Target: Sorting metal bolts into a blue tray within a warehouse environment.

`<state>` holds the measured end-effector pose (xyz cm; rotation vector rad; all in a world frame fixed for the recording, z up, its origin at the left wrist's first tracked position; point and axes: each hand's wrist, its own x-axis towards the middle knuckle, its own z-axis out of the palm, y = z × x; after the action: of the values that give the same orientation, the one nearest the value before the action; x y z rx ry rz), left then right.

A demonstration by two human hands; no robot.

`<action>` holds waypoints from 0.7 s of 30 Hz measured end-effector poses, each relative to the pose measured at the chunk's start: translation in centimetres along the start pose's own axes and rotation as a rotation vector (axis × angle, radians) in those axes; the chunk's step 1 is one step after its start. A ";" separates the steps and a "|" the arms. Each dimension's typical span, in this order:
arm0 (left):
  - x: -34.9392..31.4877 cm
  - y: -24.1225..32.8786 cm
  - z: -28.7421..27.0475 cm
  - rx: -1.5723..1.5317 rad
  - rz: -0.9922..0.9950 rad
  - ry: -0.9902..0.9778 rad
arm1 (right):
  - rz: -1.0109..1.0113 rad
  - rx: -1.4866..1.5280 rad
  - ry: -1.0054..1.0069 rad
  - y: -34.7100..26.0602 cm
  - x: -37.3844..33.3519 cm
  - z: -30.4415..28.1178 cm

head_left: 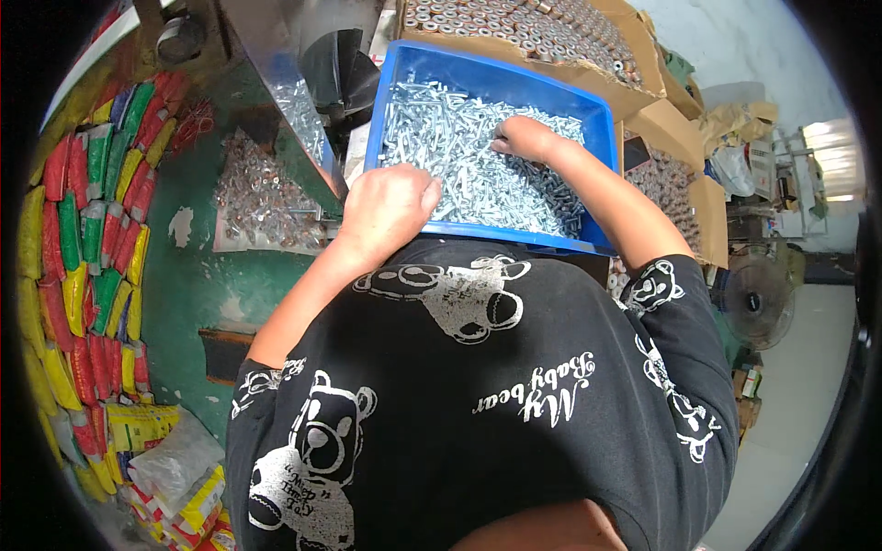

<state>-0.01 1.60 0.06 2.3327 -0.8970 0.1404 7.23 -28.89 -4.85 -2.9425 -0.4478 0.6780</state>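
Note:
A blue plastic bin (478, 69) sits in front of me, filled with several shiny metal bolts (459, 147). My left hand (390, 211) is curled into a fist at the bin's near left edge; whether it holds bolts is hidden. My right hand (524, 138) reaches into the pile near the middle right, palm down, fingers buried among the bolts.
A cardboard box of brown washers or nuts (524, 28) stands behind the bin. More such boxes (671, 184) line the right. On the left green surface lies a pile of small metal parts (262, 197) and rows of red, green and yellow packets (92, 211). A fan (758, 298) stands right.

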 end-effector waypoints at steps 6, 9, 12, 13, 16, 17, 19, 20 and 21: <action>0.0 -0.9 -0.2 -0.024 -0.009 -0.099 | 0.101 0.011 0.230 0.7 -2.3 -0.5; -0.1 -1.4 -0.2 -0.071 0.021 -0.092 | 0.143 0.365 0.187 -1.7 -4.5 -4.4; -0.2 -1.6 0.3 -0.070 0.110 -0.010 | 0.151 0.983 0.015 -6.0 -4.6 -7.0; 0.0 -1.5 0.2 -0.081 0.100 -0.024 | 0.133 1.103 -0.001 -7.3 -3.9 -7.2; 0.3 -0.9 0.2 -0.026 0.030 -0.104 | 0.009 1.071 0.033 -10.6 -0.6 -8.6; 0.4 -0.7 0.2 -0.010 0.015 -0.123 | -0.044 0.998 0.097 -11.3 1.1 -8.8; 0.4 0.0 0.1 0.028 -0.022 -0.127 | -0.092 0.865 0.262 -13.0 4.5 -10.1; 0.4 0.4 0.0 0.035 -0.057 -0.129 | -0.077 0.810 0.370 -13.5 5.4 -10.8; 0.5 1.0 -0.2 0.042 -0.046 -0.103 | -0.070 0.828 0.398 -13.2 5.8 -10.6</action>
<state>-0.28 0.87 0.85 2.4158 -0.8974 0.0208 13.47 -14.79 4.26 -2.1721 -0.1644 0.1743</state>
